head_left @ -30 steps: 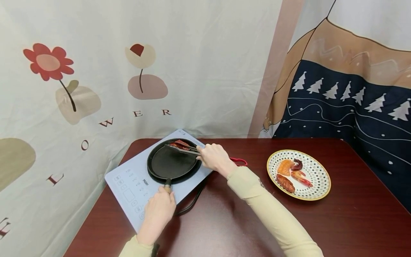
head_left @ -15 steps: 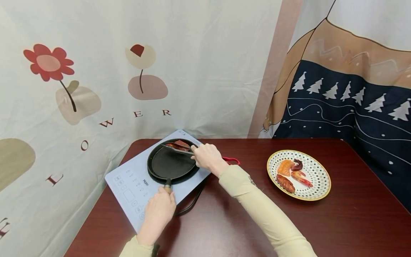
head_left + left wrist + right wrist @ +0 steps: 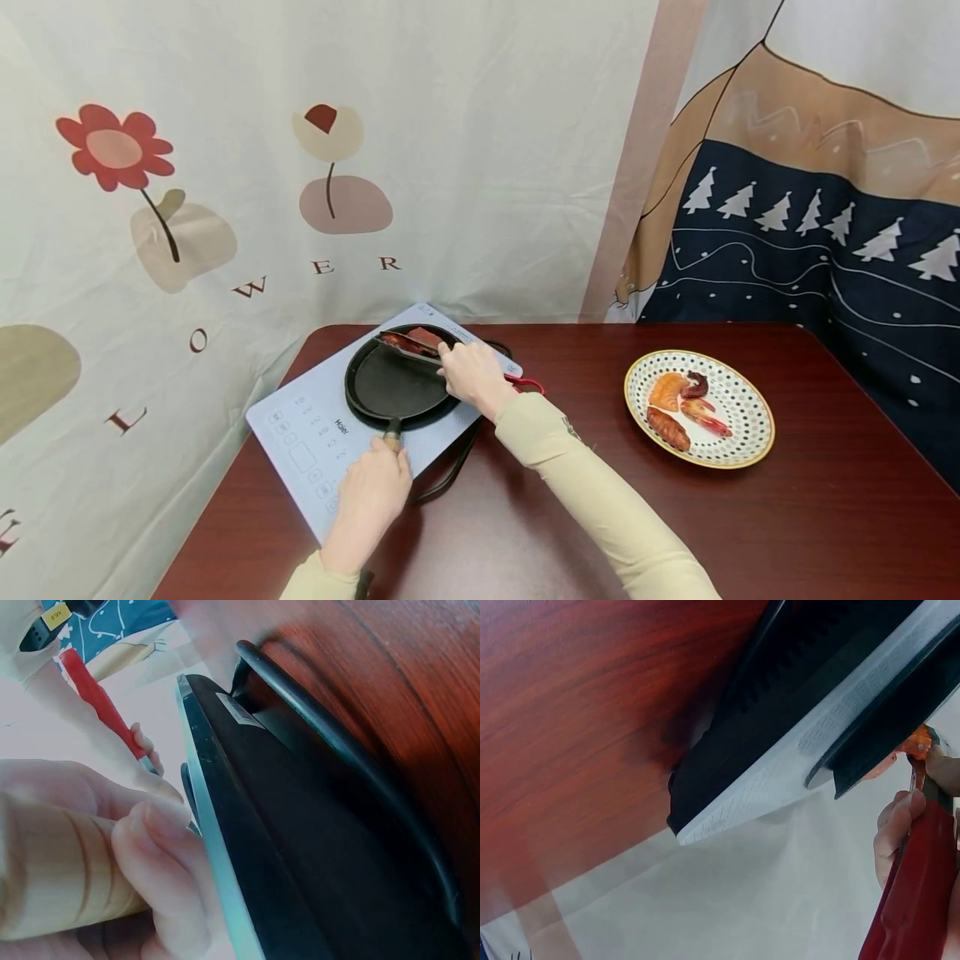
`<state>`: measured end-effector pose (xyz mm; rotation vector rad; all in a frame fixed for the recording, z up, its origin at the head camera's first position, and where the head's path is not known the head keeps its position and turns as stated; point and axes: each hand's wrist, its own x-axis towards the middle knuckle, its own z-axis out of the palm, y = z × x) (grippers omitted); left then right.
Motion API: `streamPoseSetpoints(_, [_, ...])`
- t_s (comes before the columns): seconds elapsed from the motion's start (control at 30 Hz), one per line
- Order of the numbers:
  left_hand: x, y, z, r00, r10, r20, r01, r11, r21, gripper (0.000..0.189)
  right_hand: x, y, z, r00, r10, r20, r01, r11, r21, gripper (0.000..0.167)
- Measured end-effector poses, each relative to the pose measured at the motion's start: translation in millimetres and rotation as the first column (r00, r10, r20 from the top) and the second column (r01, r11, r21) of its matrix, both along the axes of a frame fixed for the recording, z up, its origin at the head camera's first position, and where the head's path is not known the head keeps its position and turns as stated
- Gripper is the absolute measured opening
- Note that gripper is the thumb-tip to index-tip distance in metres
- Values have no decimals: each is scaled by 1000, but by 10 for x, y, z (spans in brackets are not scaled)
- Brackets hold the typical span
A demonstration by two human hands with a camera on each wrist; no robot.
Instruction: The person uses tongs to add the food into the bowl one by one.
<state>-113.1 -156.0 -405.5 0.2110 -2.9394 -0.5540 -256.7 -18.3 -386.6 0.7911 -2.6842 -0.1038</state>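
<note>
Pan (image 3: pixel 397 385), left of centre: reddish food (image 3: pixel 426 336) | plate (image 3: pixel 738 425), lower right: four food pieces (image 3: pixel 702 417) | left hand (image 3: pixel 375 482) grips handle (image 3: pixel 392 436) | right hand (image 3: pixel 472 375) grips tongs (image 3: pixel 919 889), leftward since earlier

Table (image 3: pixel 810 533), one: reddish-brown, wood-grained, glossy, far corners rounded; fills the lower middle and lower right of the head view, running out at the bottom edge.

Lying on it:

Cooktop (image 3: pixel 296 421), one: rectangular, pale blue-grey top with printed buttons, black underside; set at a slant, left of centre, its near-left part reaching past the table's left edge.

Cable (image 3: pixel 452 478), black: curved, beside the cooktop's lower-right edge, lower middle of the frame.

Plate (image 3: pixel 738 421), one: white, dark-dotted, yellow-rimmed; right of centre, well apart from the cooktop.
</note>
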Motion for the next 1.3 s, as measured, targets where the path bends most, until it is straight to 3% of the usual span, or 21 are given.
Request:
streamPoseSetpoints(0.43, [-9, -7, 4, 1000, 8, -9, -8, 1000, -15, 29, 26, 55, 43, 992, 14, 123, -15, 1000, 2, 54])
streamPoseSetpoints(0.9, [2, -11, 0, 1000, -2, 10, 2, 1000, -10, 30, 43, 155, 58, 993, 21, 119, -29, 997, 69, 49])
streamPoseSetpoints(1.3, [7, -10, 1, 1000, -8, -10, 7, 1000, -10, 30, 47, 71, 5, 997, 4, 76, -7, 999, 32, 52])
